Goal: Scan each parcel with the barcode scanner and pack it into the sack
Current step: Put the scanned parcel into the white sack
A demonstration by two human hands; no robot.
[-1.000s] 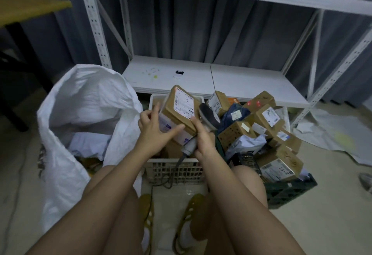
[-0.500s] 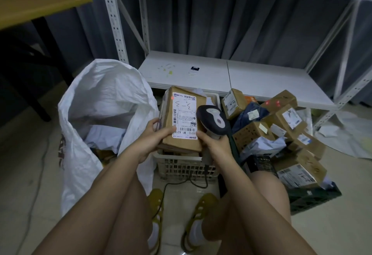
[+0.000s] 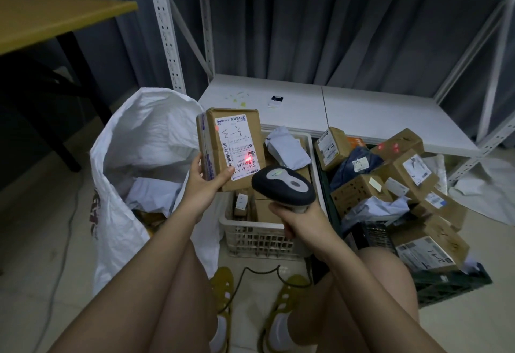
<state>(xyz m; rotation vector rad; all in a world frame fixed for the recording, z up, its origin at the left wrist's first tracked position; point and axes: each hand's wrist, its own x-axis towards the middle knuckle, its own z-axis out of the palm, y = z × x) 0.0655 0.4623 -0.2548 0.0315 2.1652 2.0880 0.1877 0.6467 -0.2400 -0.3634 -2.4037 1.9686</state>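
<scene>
Red scanner light on a parcel's label

The left hand (image 3: 204, 185) grips a cardboard parcel (image 3: 231, 146) upright above the white basket (image 3: 264, 238), beside the open sack (image 3: 145, 141); the right hand (image 3: 302, 220) clasps the barcode scanner (image 3: 282, 185), aimed at its label.

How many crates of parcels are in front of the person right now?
2. The white crate sits straight ahead beside the sack; the dark green crate sits to its right, heaped with parcels. Others may be out of view.
</scene>
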